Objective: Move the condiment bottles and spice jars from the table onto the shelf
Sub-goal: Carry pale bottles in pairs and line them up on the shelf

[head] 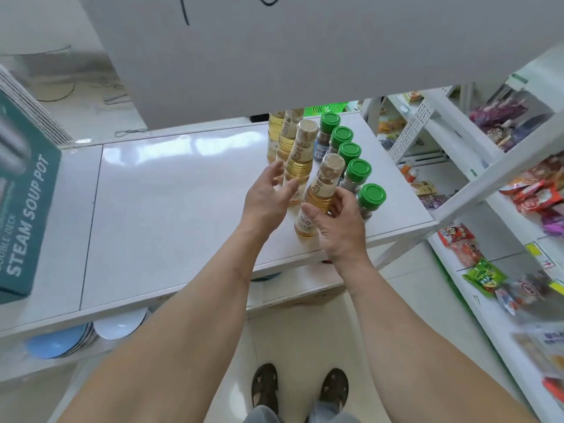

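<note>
Several amber condiment bottles with beige caps stand in a row on the white shelf board [171, 184]. The nearest bottle [320, 190] is in my right hand [335, 227], whose fingers wrap its lower body; its base rests on the board. My left hand [268, 196] is open, its fingers touching or almost touching the second bottle [299, 157]. Right of the bottles runs a row of several spice jars with green lids [370, 195], reaching back to the far jar [330, 120]. Two more bottles [279, 132] stand behind, partly hidden by the upper shelf.
A white upper shelf panel [305, 50] hangs over the board's far edge. A teal steam soup pot box [24, 215] stands at left. Blue and white plates [67, 340] sit on the level below. White racks with snack packets [488, 209] fill the right.
</note>
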